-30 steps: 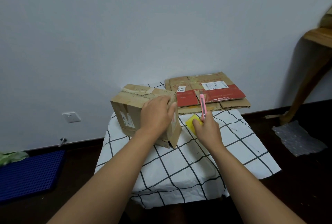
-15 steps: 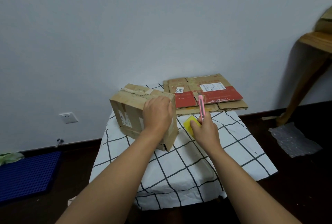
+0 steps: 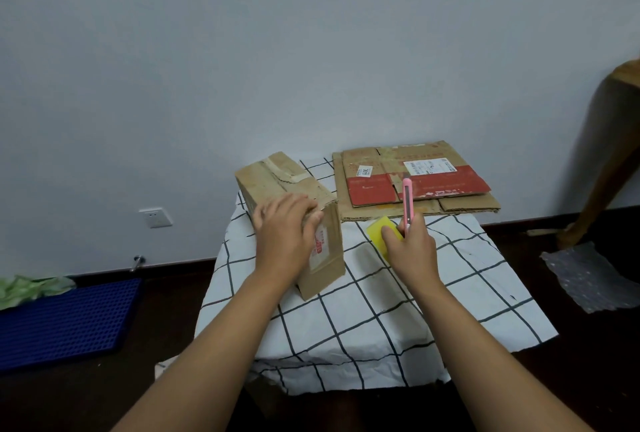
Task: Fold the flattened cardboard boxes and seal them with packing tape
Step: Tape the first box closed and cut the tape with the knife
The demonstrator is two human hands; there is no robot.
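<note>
1. While the left hand (image 3: 284,223) lies flat, fingers spread, on the folded cardboard box (image 3: 294,209), its contents stay hidden
2. Right hand (image 3: 410,244) grips a pink utility knife (image 3: 407,201) and yellow tape roll (image 3: 381,229)
3. Flattened boxes (image 3: 415,182) lie behind on the checked tablecloth (image 3: 398,310)

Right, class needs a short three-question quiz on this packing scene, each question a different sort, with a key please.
1. True or false: the left hand rests on the folded box.
2. Which does the right hand hold? A) scissors B) pink knife C) marker
3. Fill in: the flat boxes lie at the table's ____ edge, by the wall.

Key: 1 true; 2 B; 3 far. The right hand's fingers also touch a yellow item; what it is cannot be told.
</note>
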